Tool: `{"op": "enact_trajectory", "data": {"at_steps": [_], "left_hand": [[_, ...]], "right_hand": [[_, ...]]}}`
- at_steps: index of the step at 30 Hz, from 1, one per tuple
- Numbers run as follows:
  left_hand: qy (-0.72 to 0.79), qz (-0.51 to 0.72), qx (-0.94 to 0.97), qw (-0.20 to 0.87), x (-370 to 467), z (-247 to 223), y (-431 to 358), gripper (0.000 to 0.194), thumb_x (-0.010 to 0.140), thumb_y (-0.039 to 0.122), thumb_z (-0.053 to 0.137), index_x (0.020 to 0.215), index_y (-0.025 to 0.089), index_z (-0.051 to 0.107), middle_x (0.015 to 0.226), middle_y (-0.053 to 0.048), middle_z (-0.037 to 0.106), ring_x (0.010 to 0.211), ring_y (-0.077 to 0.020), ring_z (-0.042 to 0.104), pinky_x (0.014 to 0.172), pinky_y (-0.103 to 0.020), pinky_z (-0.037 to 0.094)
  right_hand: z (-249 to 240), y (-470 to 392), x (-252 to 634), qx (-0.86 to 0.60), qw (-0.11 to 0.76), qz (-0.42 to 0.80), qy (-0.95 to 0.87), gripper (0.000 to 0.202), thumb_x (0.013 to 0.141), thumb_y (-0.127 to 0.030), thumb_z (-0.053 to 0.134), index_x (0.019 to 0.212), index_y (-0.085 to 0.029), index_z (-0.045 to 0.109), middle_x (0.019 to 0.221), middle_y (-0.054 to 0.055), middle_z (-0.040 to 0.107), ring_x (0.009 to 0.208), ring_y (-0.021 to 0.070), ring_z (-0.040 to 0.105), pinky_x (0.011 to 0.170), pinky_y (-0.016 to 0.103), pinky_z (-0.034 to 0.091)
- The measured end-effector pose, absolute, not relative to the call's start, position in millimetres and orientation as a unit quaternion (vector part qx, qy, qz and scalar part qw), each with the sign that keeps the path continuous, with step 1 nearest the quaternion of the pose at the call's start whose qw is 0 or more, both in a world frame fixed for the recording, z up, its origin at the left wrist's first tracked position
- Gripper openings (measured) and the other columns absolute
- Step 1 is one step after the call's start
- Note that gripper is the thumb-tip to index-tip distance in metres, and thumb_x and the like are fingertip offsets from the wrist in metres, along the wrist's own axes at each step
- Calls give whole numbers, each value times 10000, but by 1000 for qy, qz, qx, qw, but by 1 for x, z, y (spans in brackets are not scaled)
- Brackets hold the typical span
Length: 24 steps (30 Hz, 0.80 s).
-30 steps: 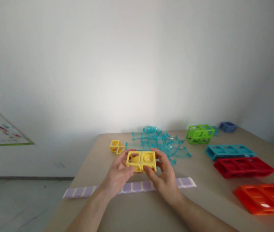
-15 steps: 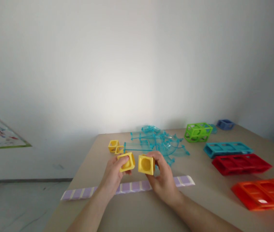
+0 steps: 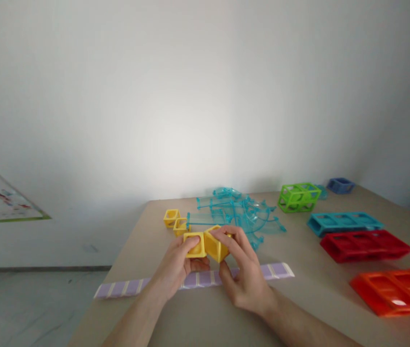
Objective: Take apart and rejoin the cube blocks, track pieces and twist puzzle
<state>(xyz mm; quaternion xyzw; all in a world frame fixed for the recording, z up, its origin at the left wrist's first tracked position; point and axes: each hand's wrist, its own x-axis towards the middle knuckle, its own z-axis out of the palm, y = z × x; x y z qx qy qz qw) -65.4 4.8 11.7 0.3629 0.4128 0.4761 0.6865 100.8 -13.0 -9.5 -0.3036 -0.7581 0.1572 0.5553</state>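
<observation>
Two yellow hollow cubes meet edge to edge above the table. My left hand (image 3: 176, 265) is closed on the left yellow cube (image 3: 195, 244), its thumb on the front face. The right yellow cube (image 3: 216, 243), turned at an angle, is pinched between the fingers and thumb of my right hand (image 3: 243, 267). Below both hands a purple strip with white bands (image 3: 275, 271) lies across the table. Behind my left hand sit two more yellow cubes, one at the back (image 3: 171, 218) and one nearer (image 3: 181, 226).
A pile of clear teal track pieces (image 3: 239, 212) lies behind my hands. To the right are a green frame block (image 3: 299, 197), a blue block (image 3: 340, 185), a teal block (image 3: 346, 223), a red block (image 3: 366, 245) and an orange block (image 3: 398, 291) on the table (image 3: 309, 308).
The two held cubes have come together and now touch at their edges. The right cube has turned to an angle, and my left hand has shifted slightly right.
</observation>
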Motion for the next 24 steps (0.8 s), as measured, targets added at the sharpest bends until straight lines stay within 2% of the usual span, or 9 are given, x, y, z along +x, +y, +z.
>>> {"op": "enact_trajectory", "data": {"at_steps": [5, 11, 17, 22, 24], "left_hand": [[405, 479, 350, 696, -68, 12, 7, 296, 750, 332, 710, 946, 126, 627, 707, -24, 670, 511, -127, 621, 513, -275, 571], [378, 471, 372, 705, -71, 11, 7, 299, 799, 335, 700, 999, 139, 597, 751, -34, 685, 570, -135, 662, 550, -261, 581], [364, 449, 430, 694, -70, 6, 5, 311, 808, 323, 709, 1019, 162, 546, 728, -13, 666, 565, -137, 662, 554, -258, 566], [365, 459, 455, 670, -72, 8, 2, 387, 774, 280, 736, 1063, 191, 495, 827, 1, 637, 570, -119, 633, 533, -257, 544], [362, 466, 468, 659, -73, 8, 1, 405, 756, 270, 747, 1066, 194, 497, 830, 7, 623, 565, -103, 605, 524, -245, 530]], "right_hand": [[-11, -14, 102, -302, 549, 123, -769, 617, 852, -21, 473, 1410, -283, 443, 1382, 121, 406, 1305, 276, 438, 1057, 456, 435], [-18, -10, 101, -306, 521, 80, -793, 636, 876, 14, 426, 1405, -335, 465, 1428, 98, 428, 1328, 252, 439, 1039, 433, 469], [-22, -8, 101, -323, 516, 41, -792, 584, 887, -5, 452, 1383, -311, 497, 1419, 100, 464, 1295, 256, 475, 1024, 436, 477], [-20, -11, 99, -340, 534, 53, -772, 603, 880, -11, 452, 1422, -270, 399, 1487, 126, 353, 1332, 267, 415, 1045, 462, 444], [-15, -13, 100, -348, 543, 68, -761, 623, 851, -45, 505, 1427, -238, 366, 1463, 146, 366, 1321, 292, 405, 1055, 497, 415]]}}
